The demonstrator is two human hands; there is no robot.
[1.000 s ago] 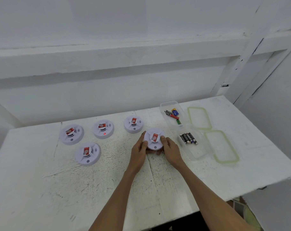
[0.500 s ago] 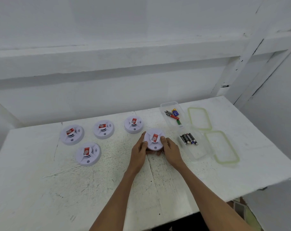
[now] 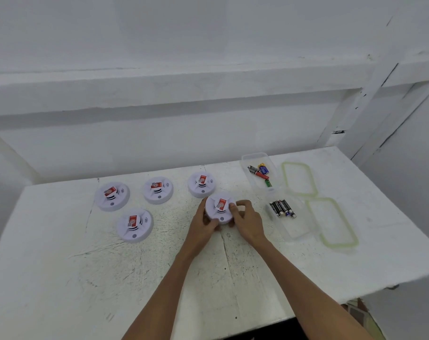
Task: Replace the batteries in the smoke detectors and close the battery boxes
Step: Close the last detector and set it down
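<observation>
Head view. Since the earlier frame, your hands have tipped the detector (image 3: 219,207) up off the table (image 3: 61,278), and your right thumb now lies over its top face. Your left hand (image 3: 203,225) cups its left and near rim; your right hand (image 3: 246,220) clasps its right rim, fingers curled. Four more detectors lie flat to the left: one (image 3: 201,184) just behind the held unit, one (image 3: 158,190), one (image 3: 112,196) and one (image 3: 134,225), all well apart. Right of your hands, near box (image 3: 290,233) holds black batteries (image 3: 282,208); far box (image 3: 251,159) holds mixed batteries (image 3: 260,171). Two lids (image 3: 298,179) (image 3: 332,222) lie beside the boxes, near the table's right edge. Bare table runs from your wrists to the front edge.
</observation>
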